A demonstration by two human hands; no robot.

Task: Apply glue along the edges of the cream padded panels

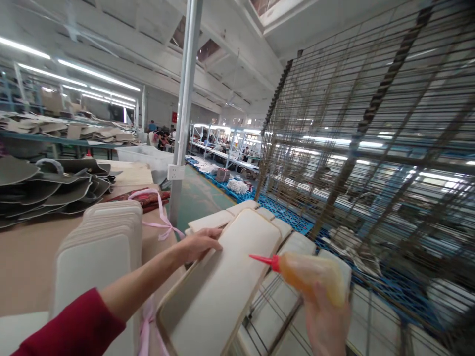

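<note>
A long white panel (218,282) with rounded corners and a tan edge lies tilted in front of me. My left hand (202,244) grips its left edge, thumb on top and the other fingers partly hidden by the panel. Wrapped round a squeeze bottle (311,274) of amber liquid is my right hand (328,316), slightly blurred. The bottle's red nozzle points left, over the right part of the panel. More white panels (297,247) lie beneath and to the right, on a wire rack (274,296).
A stack of white panels (92,257) stands on the brown table (33,252) at left, near a pink ribbon (161,210). Grey sheets (48,190) are heaped behind. A metal post (183,99) rises ahead; tall wire racks (352,113) lean at right. People (161,139) sit far off.
</note>
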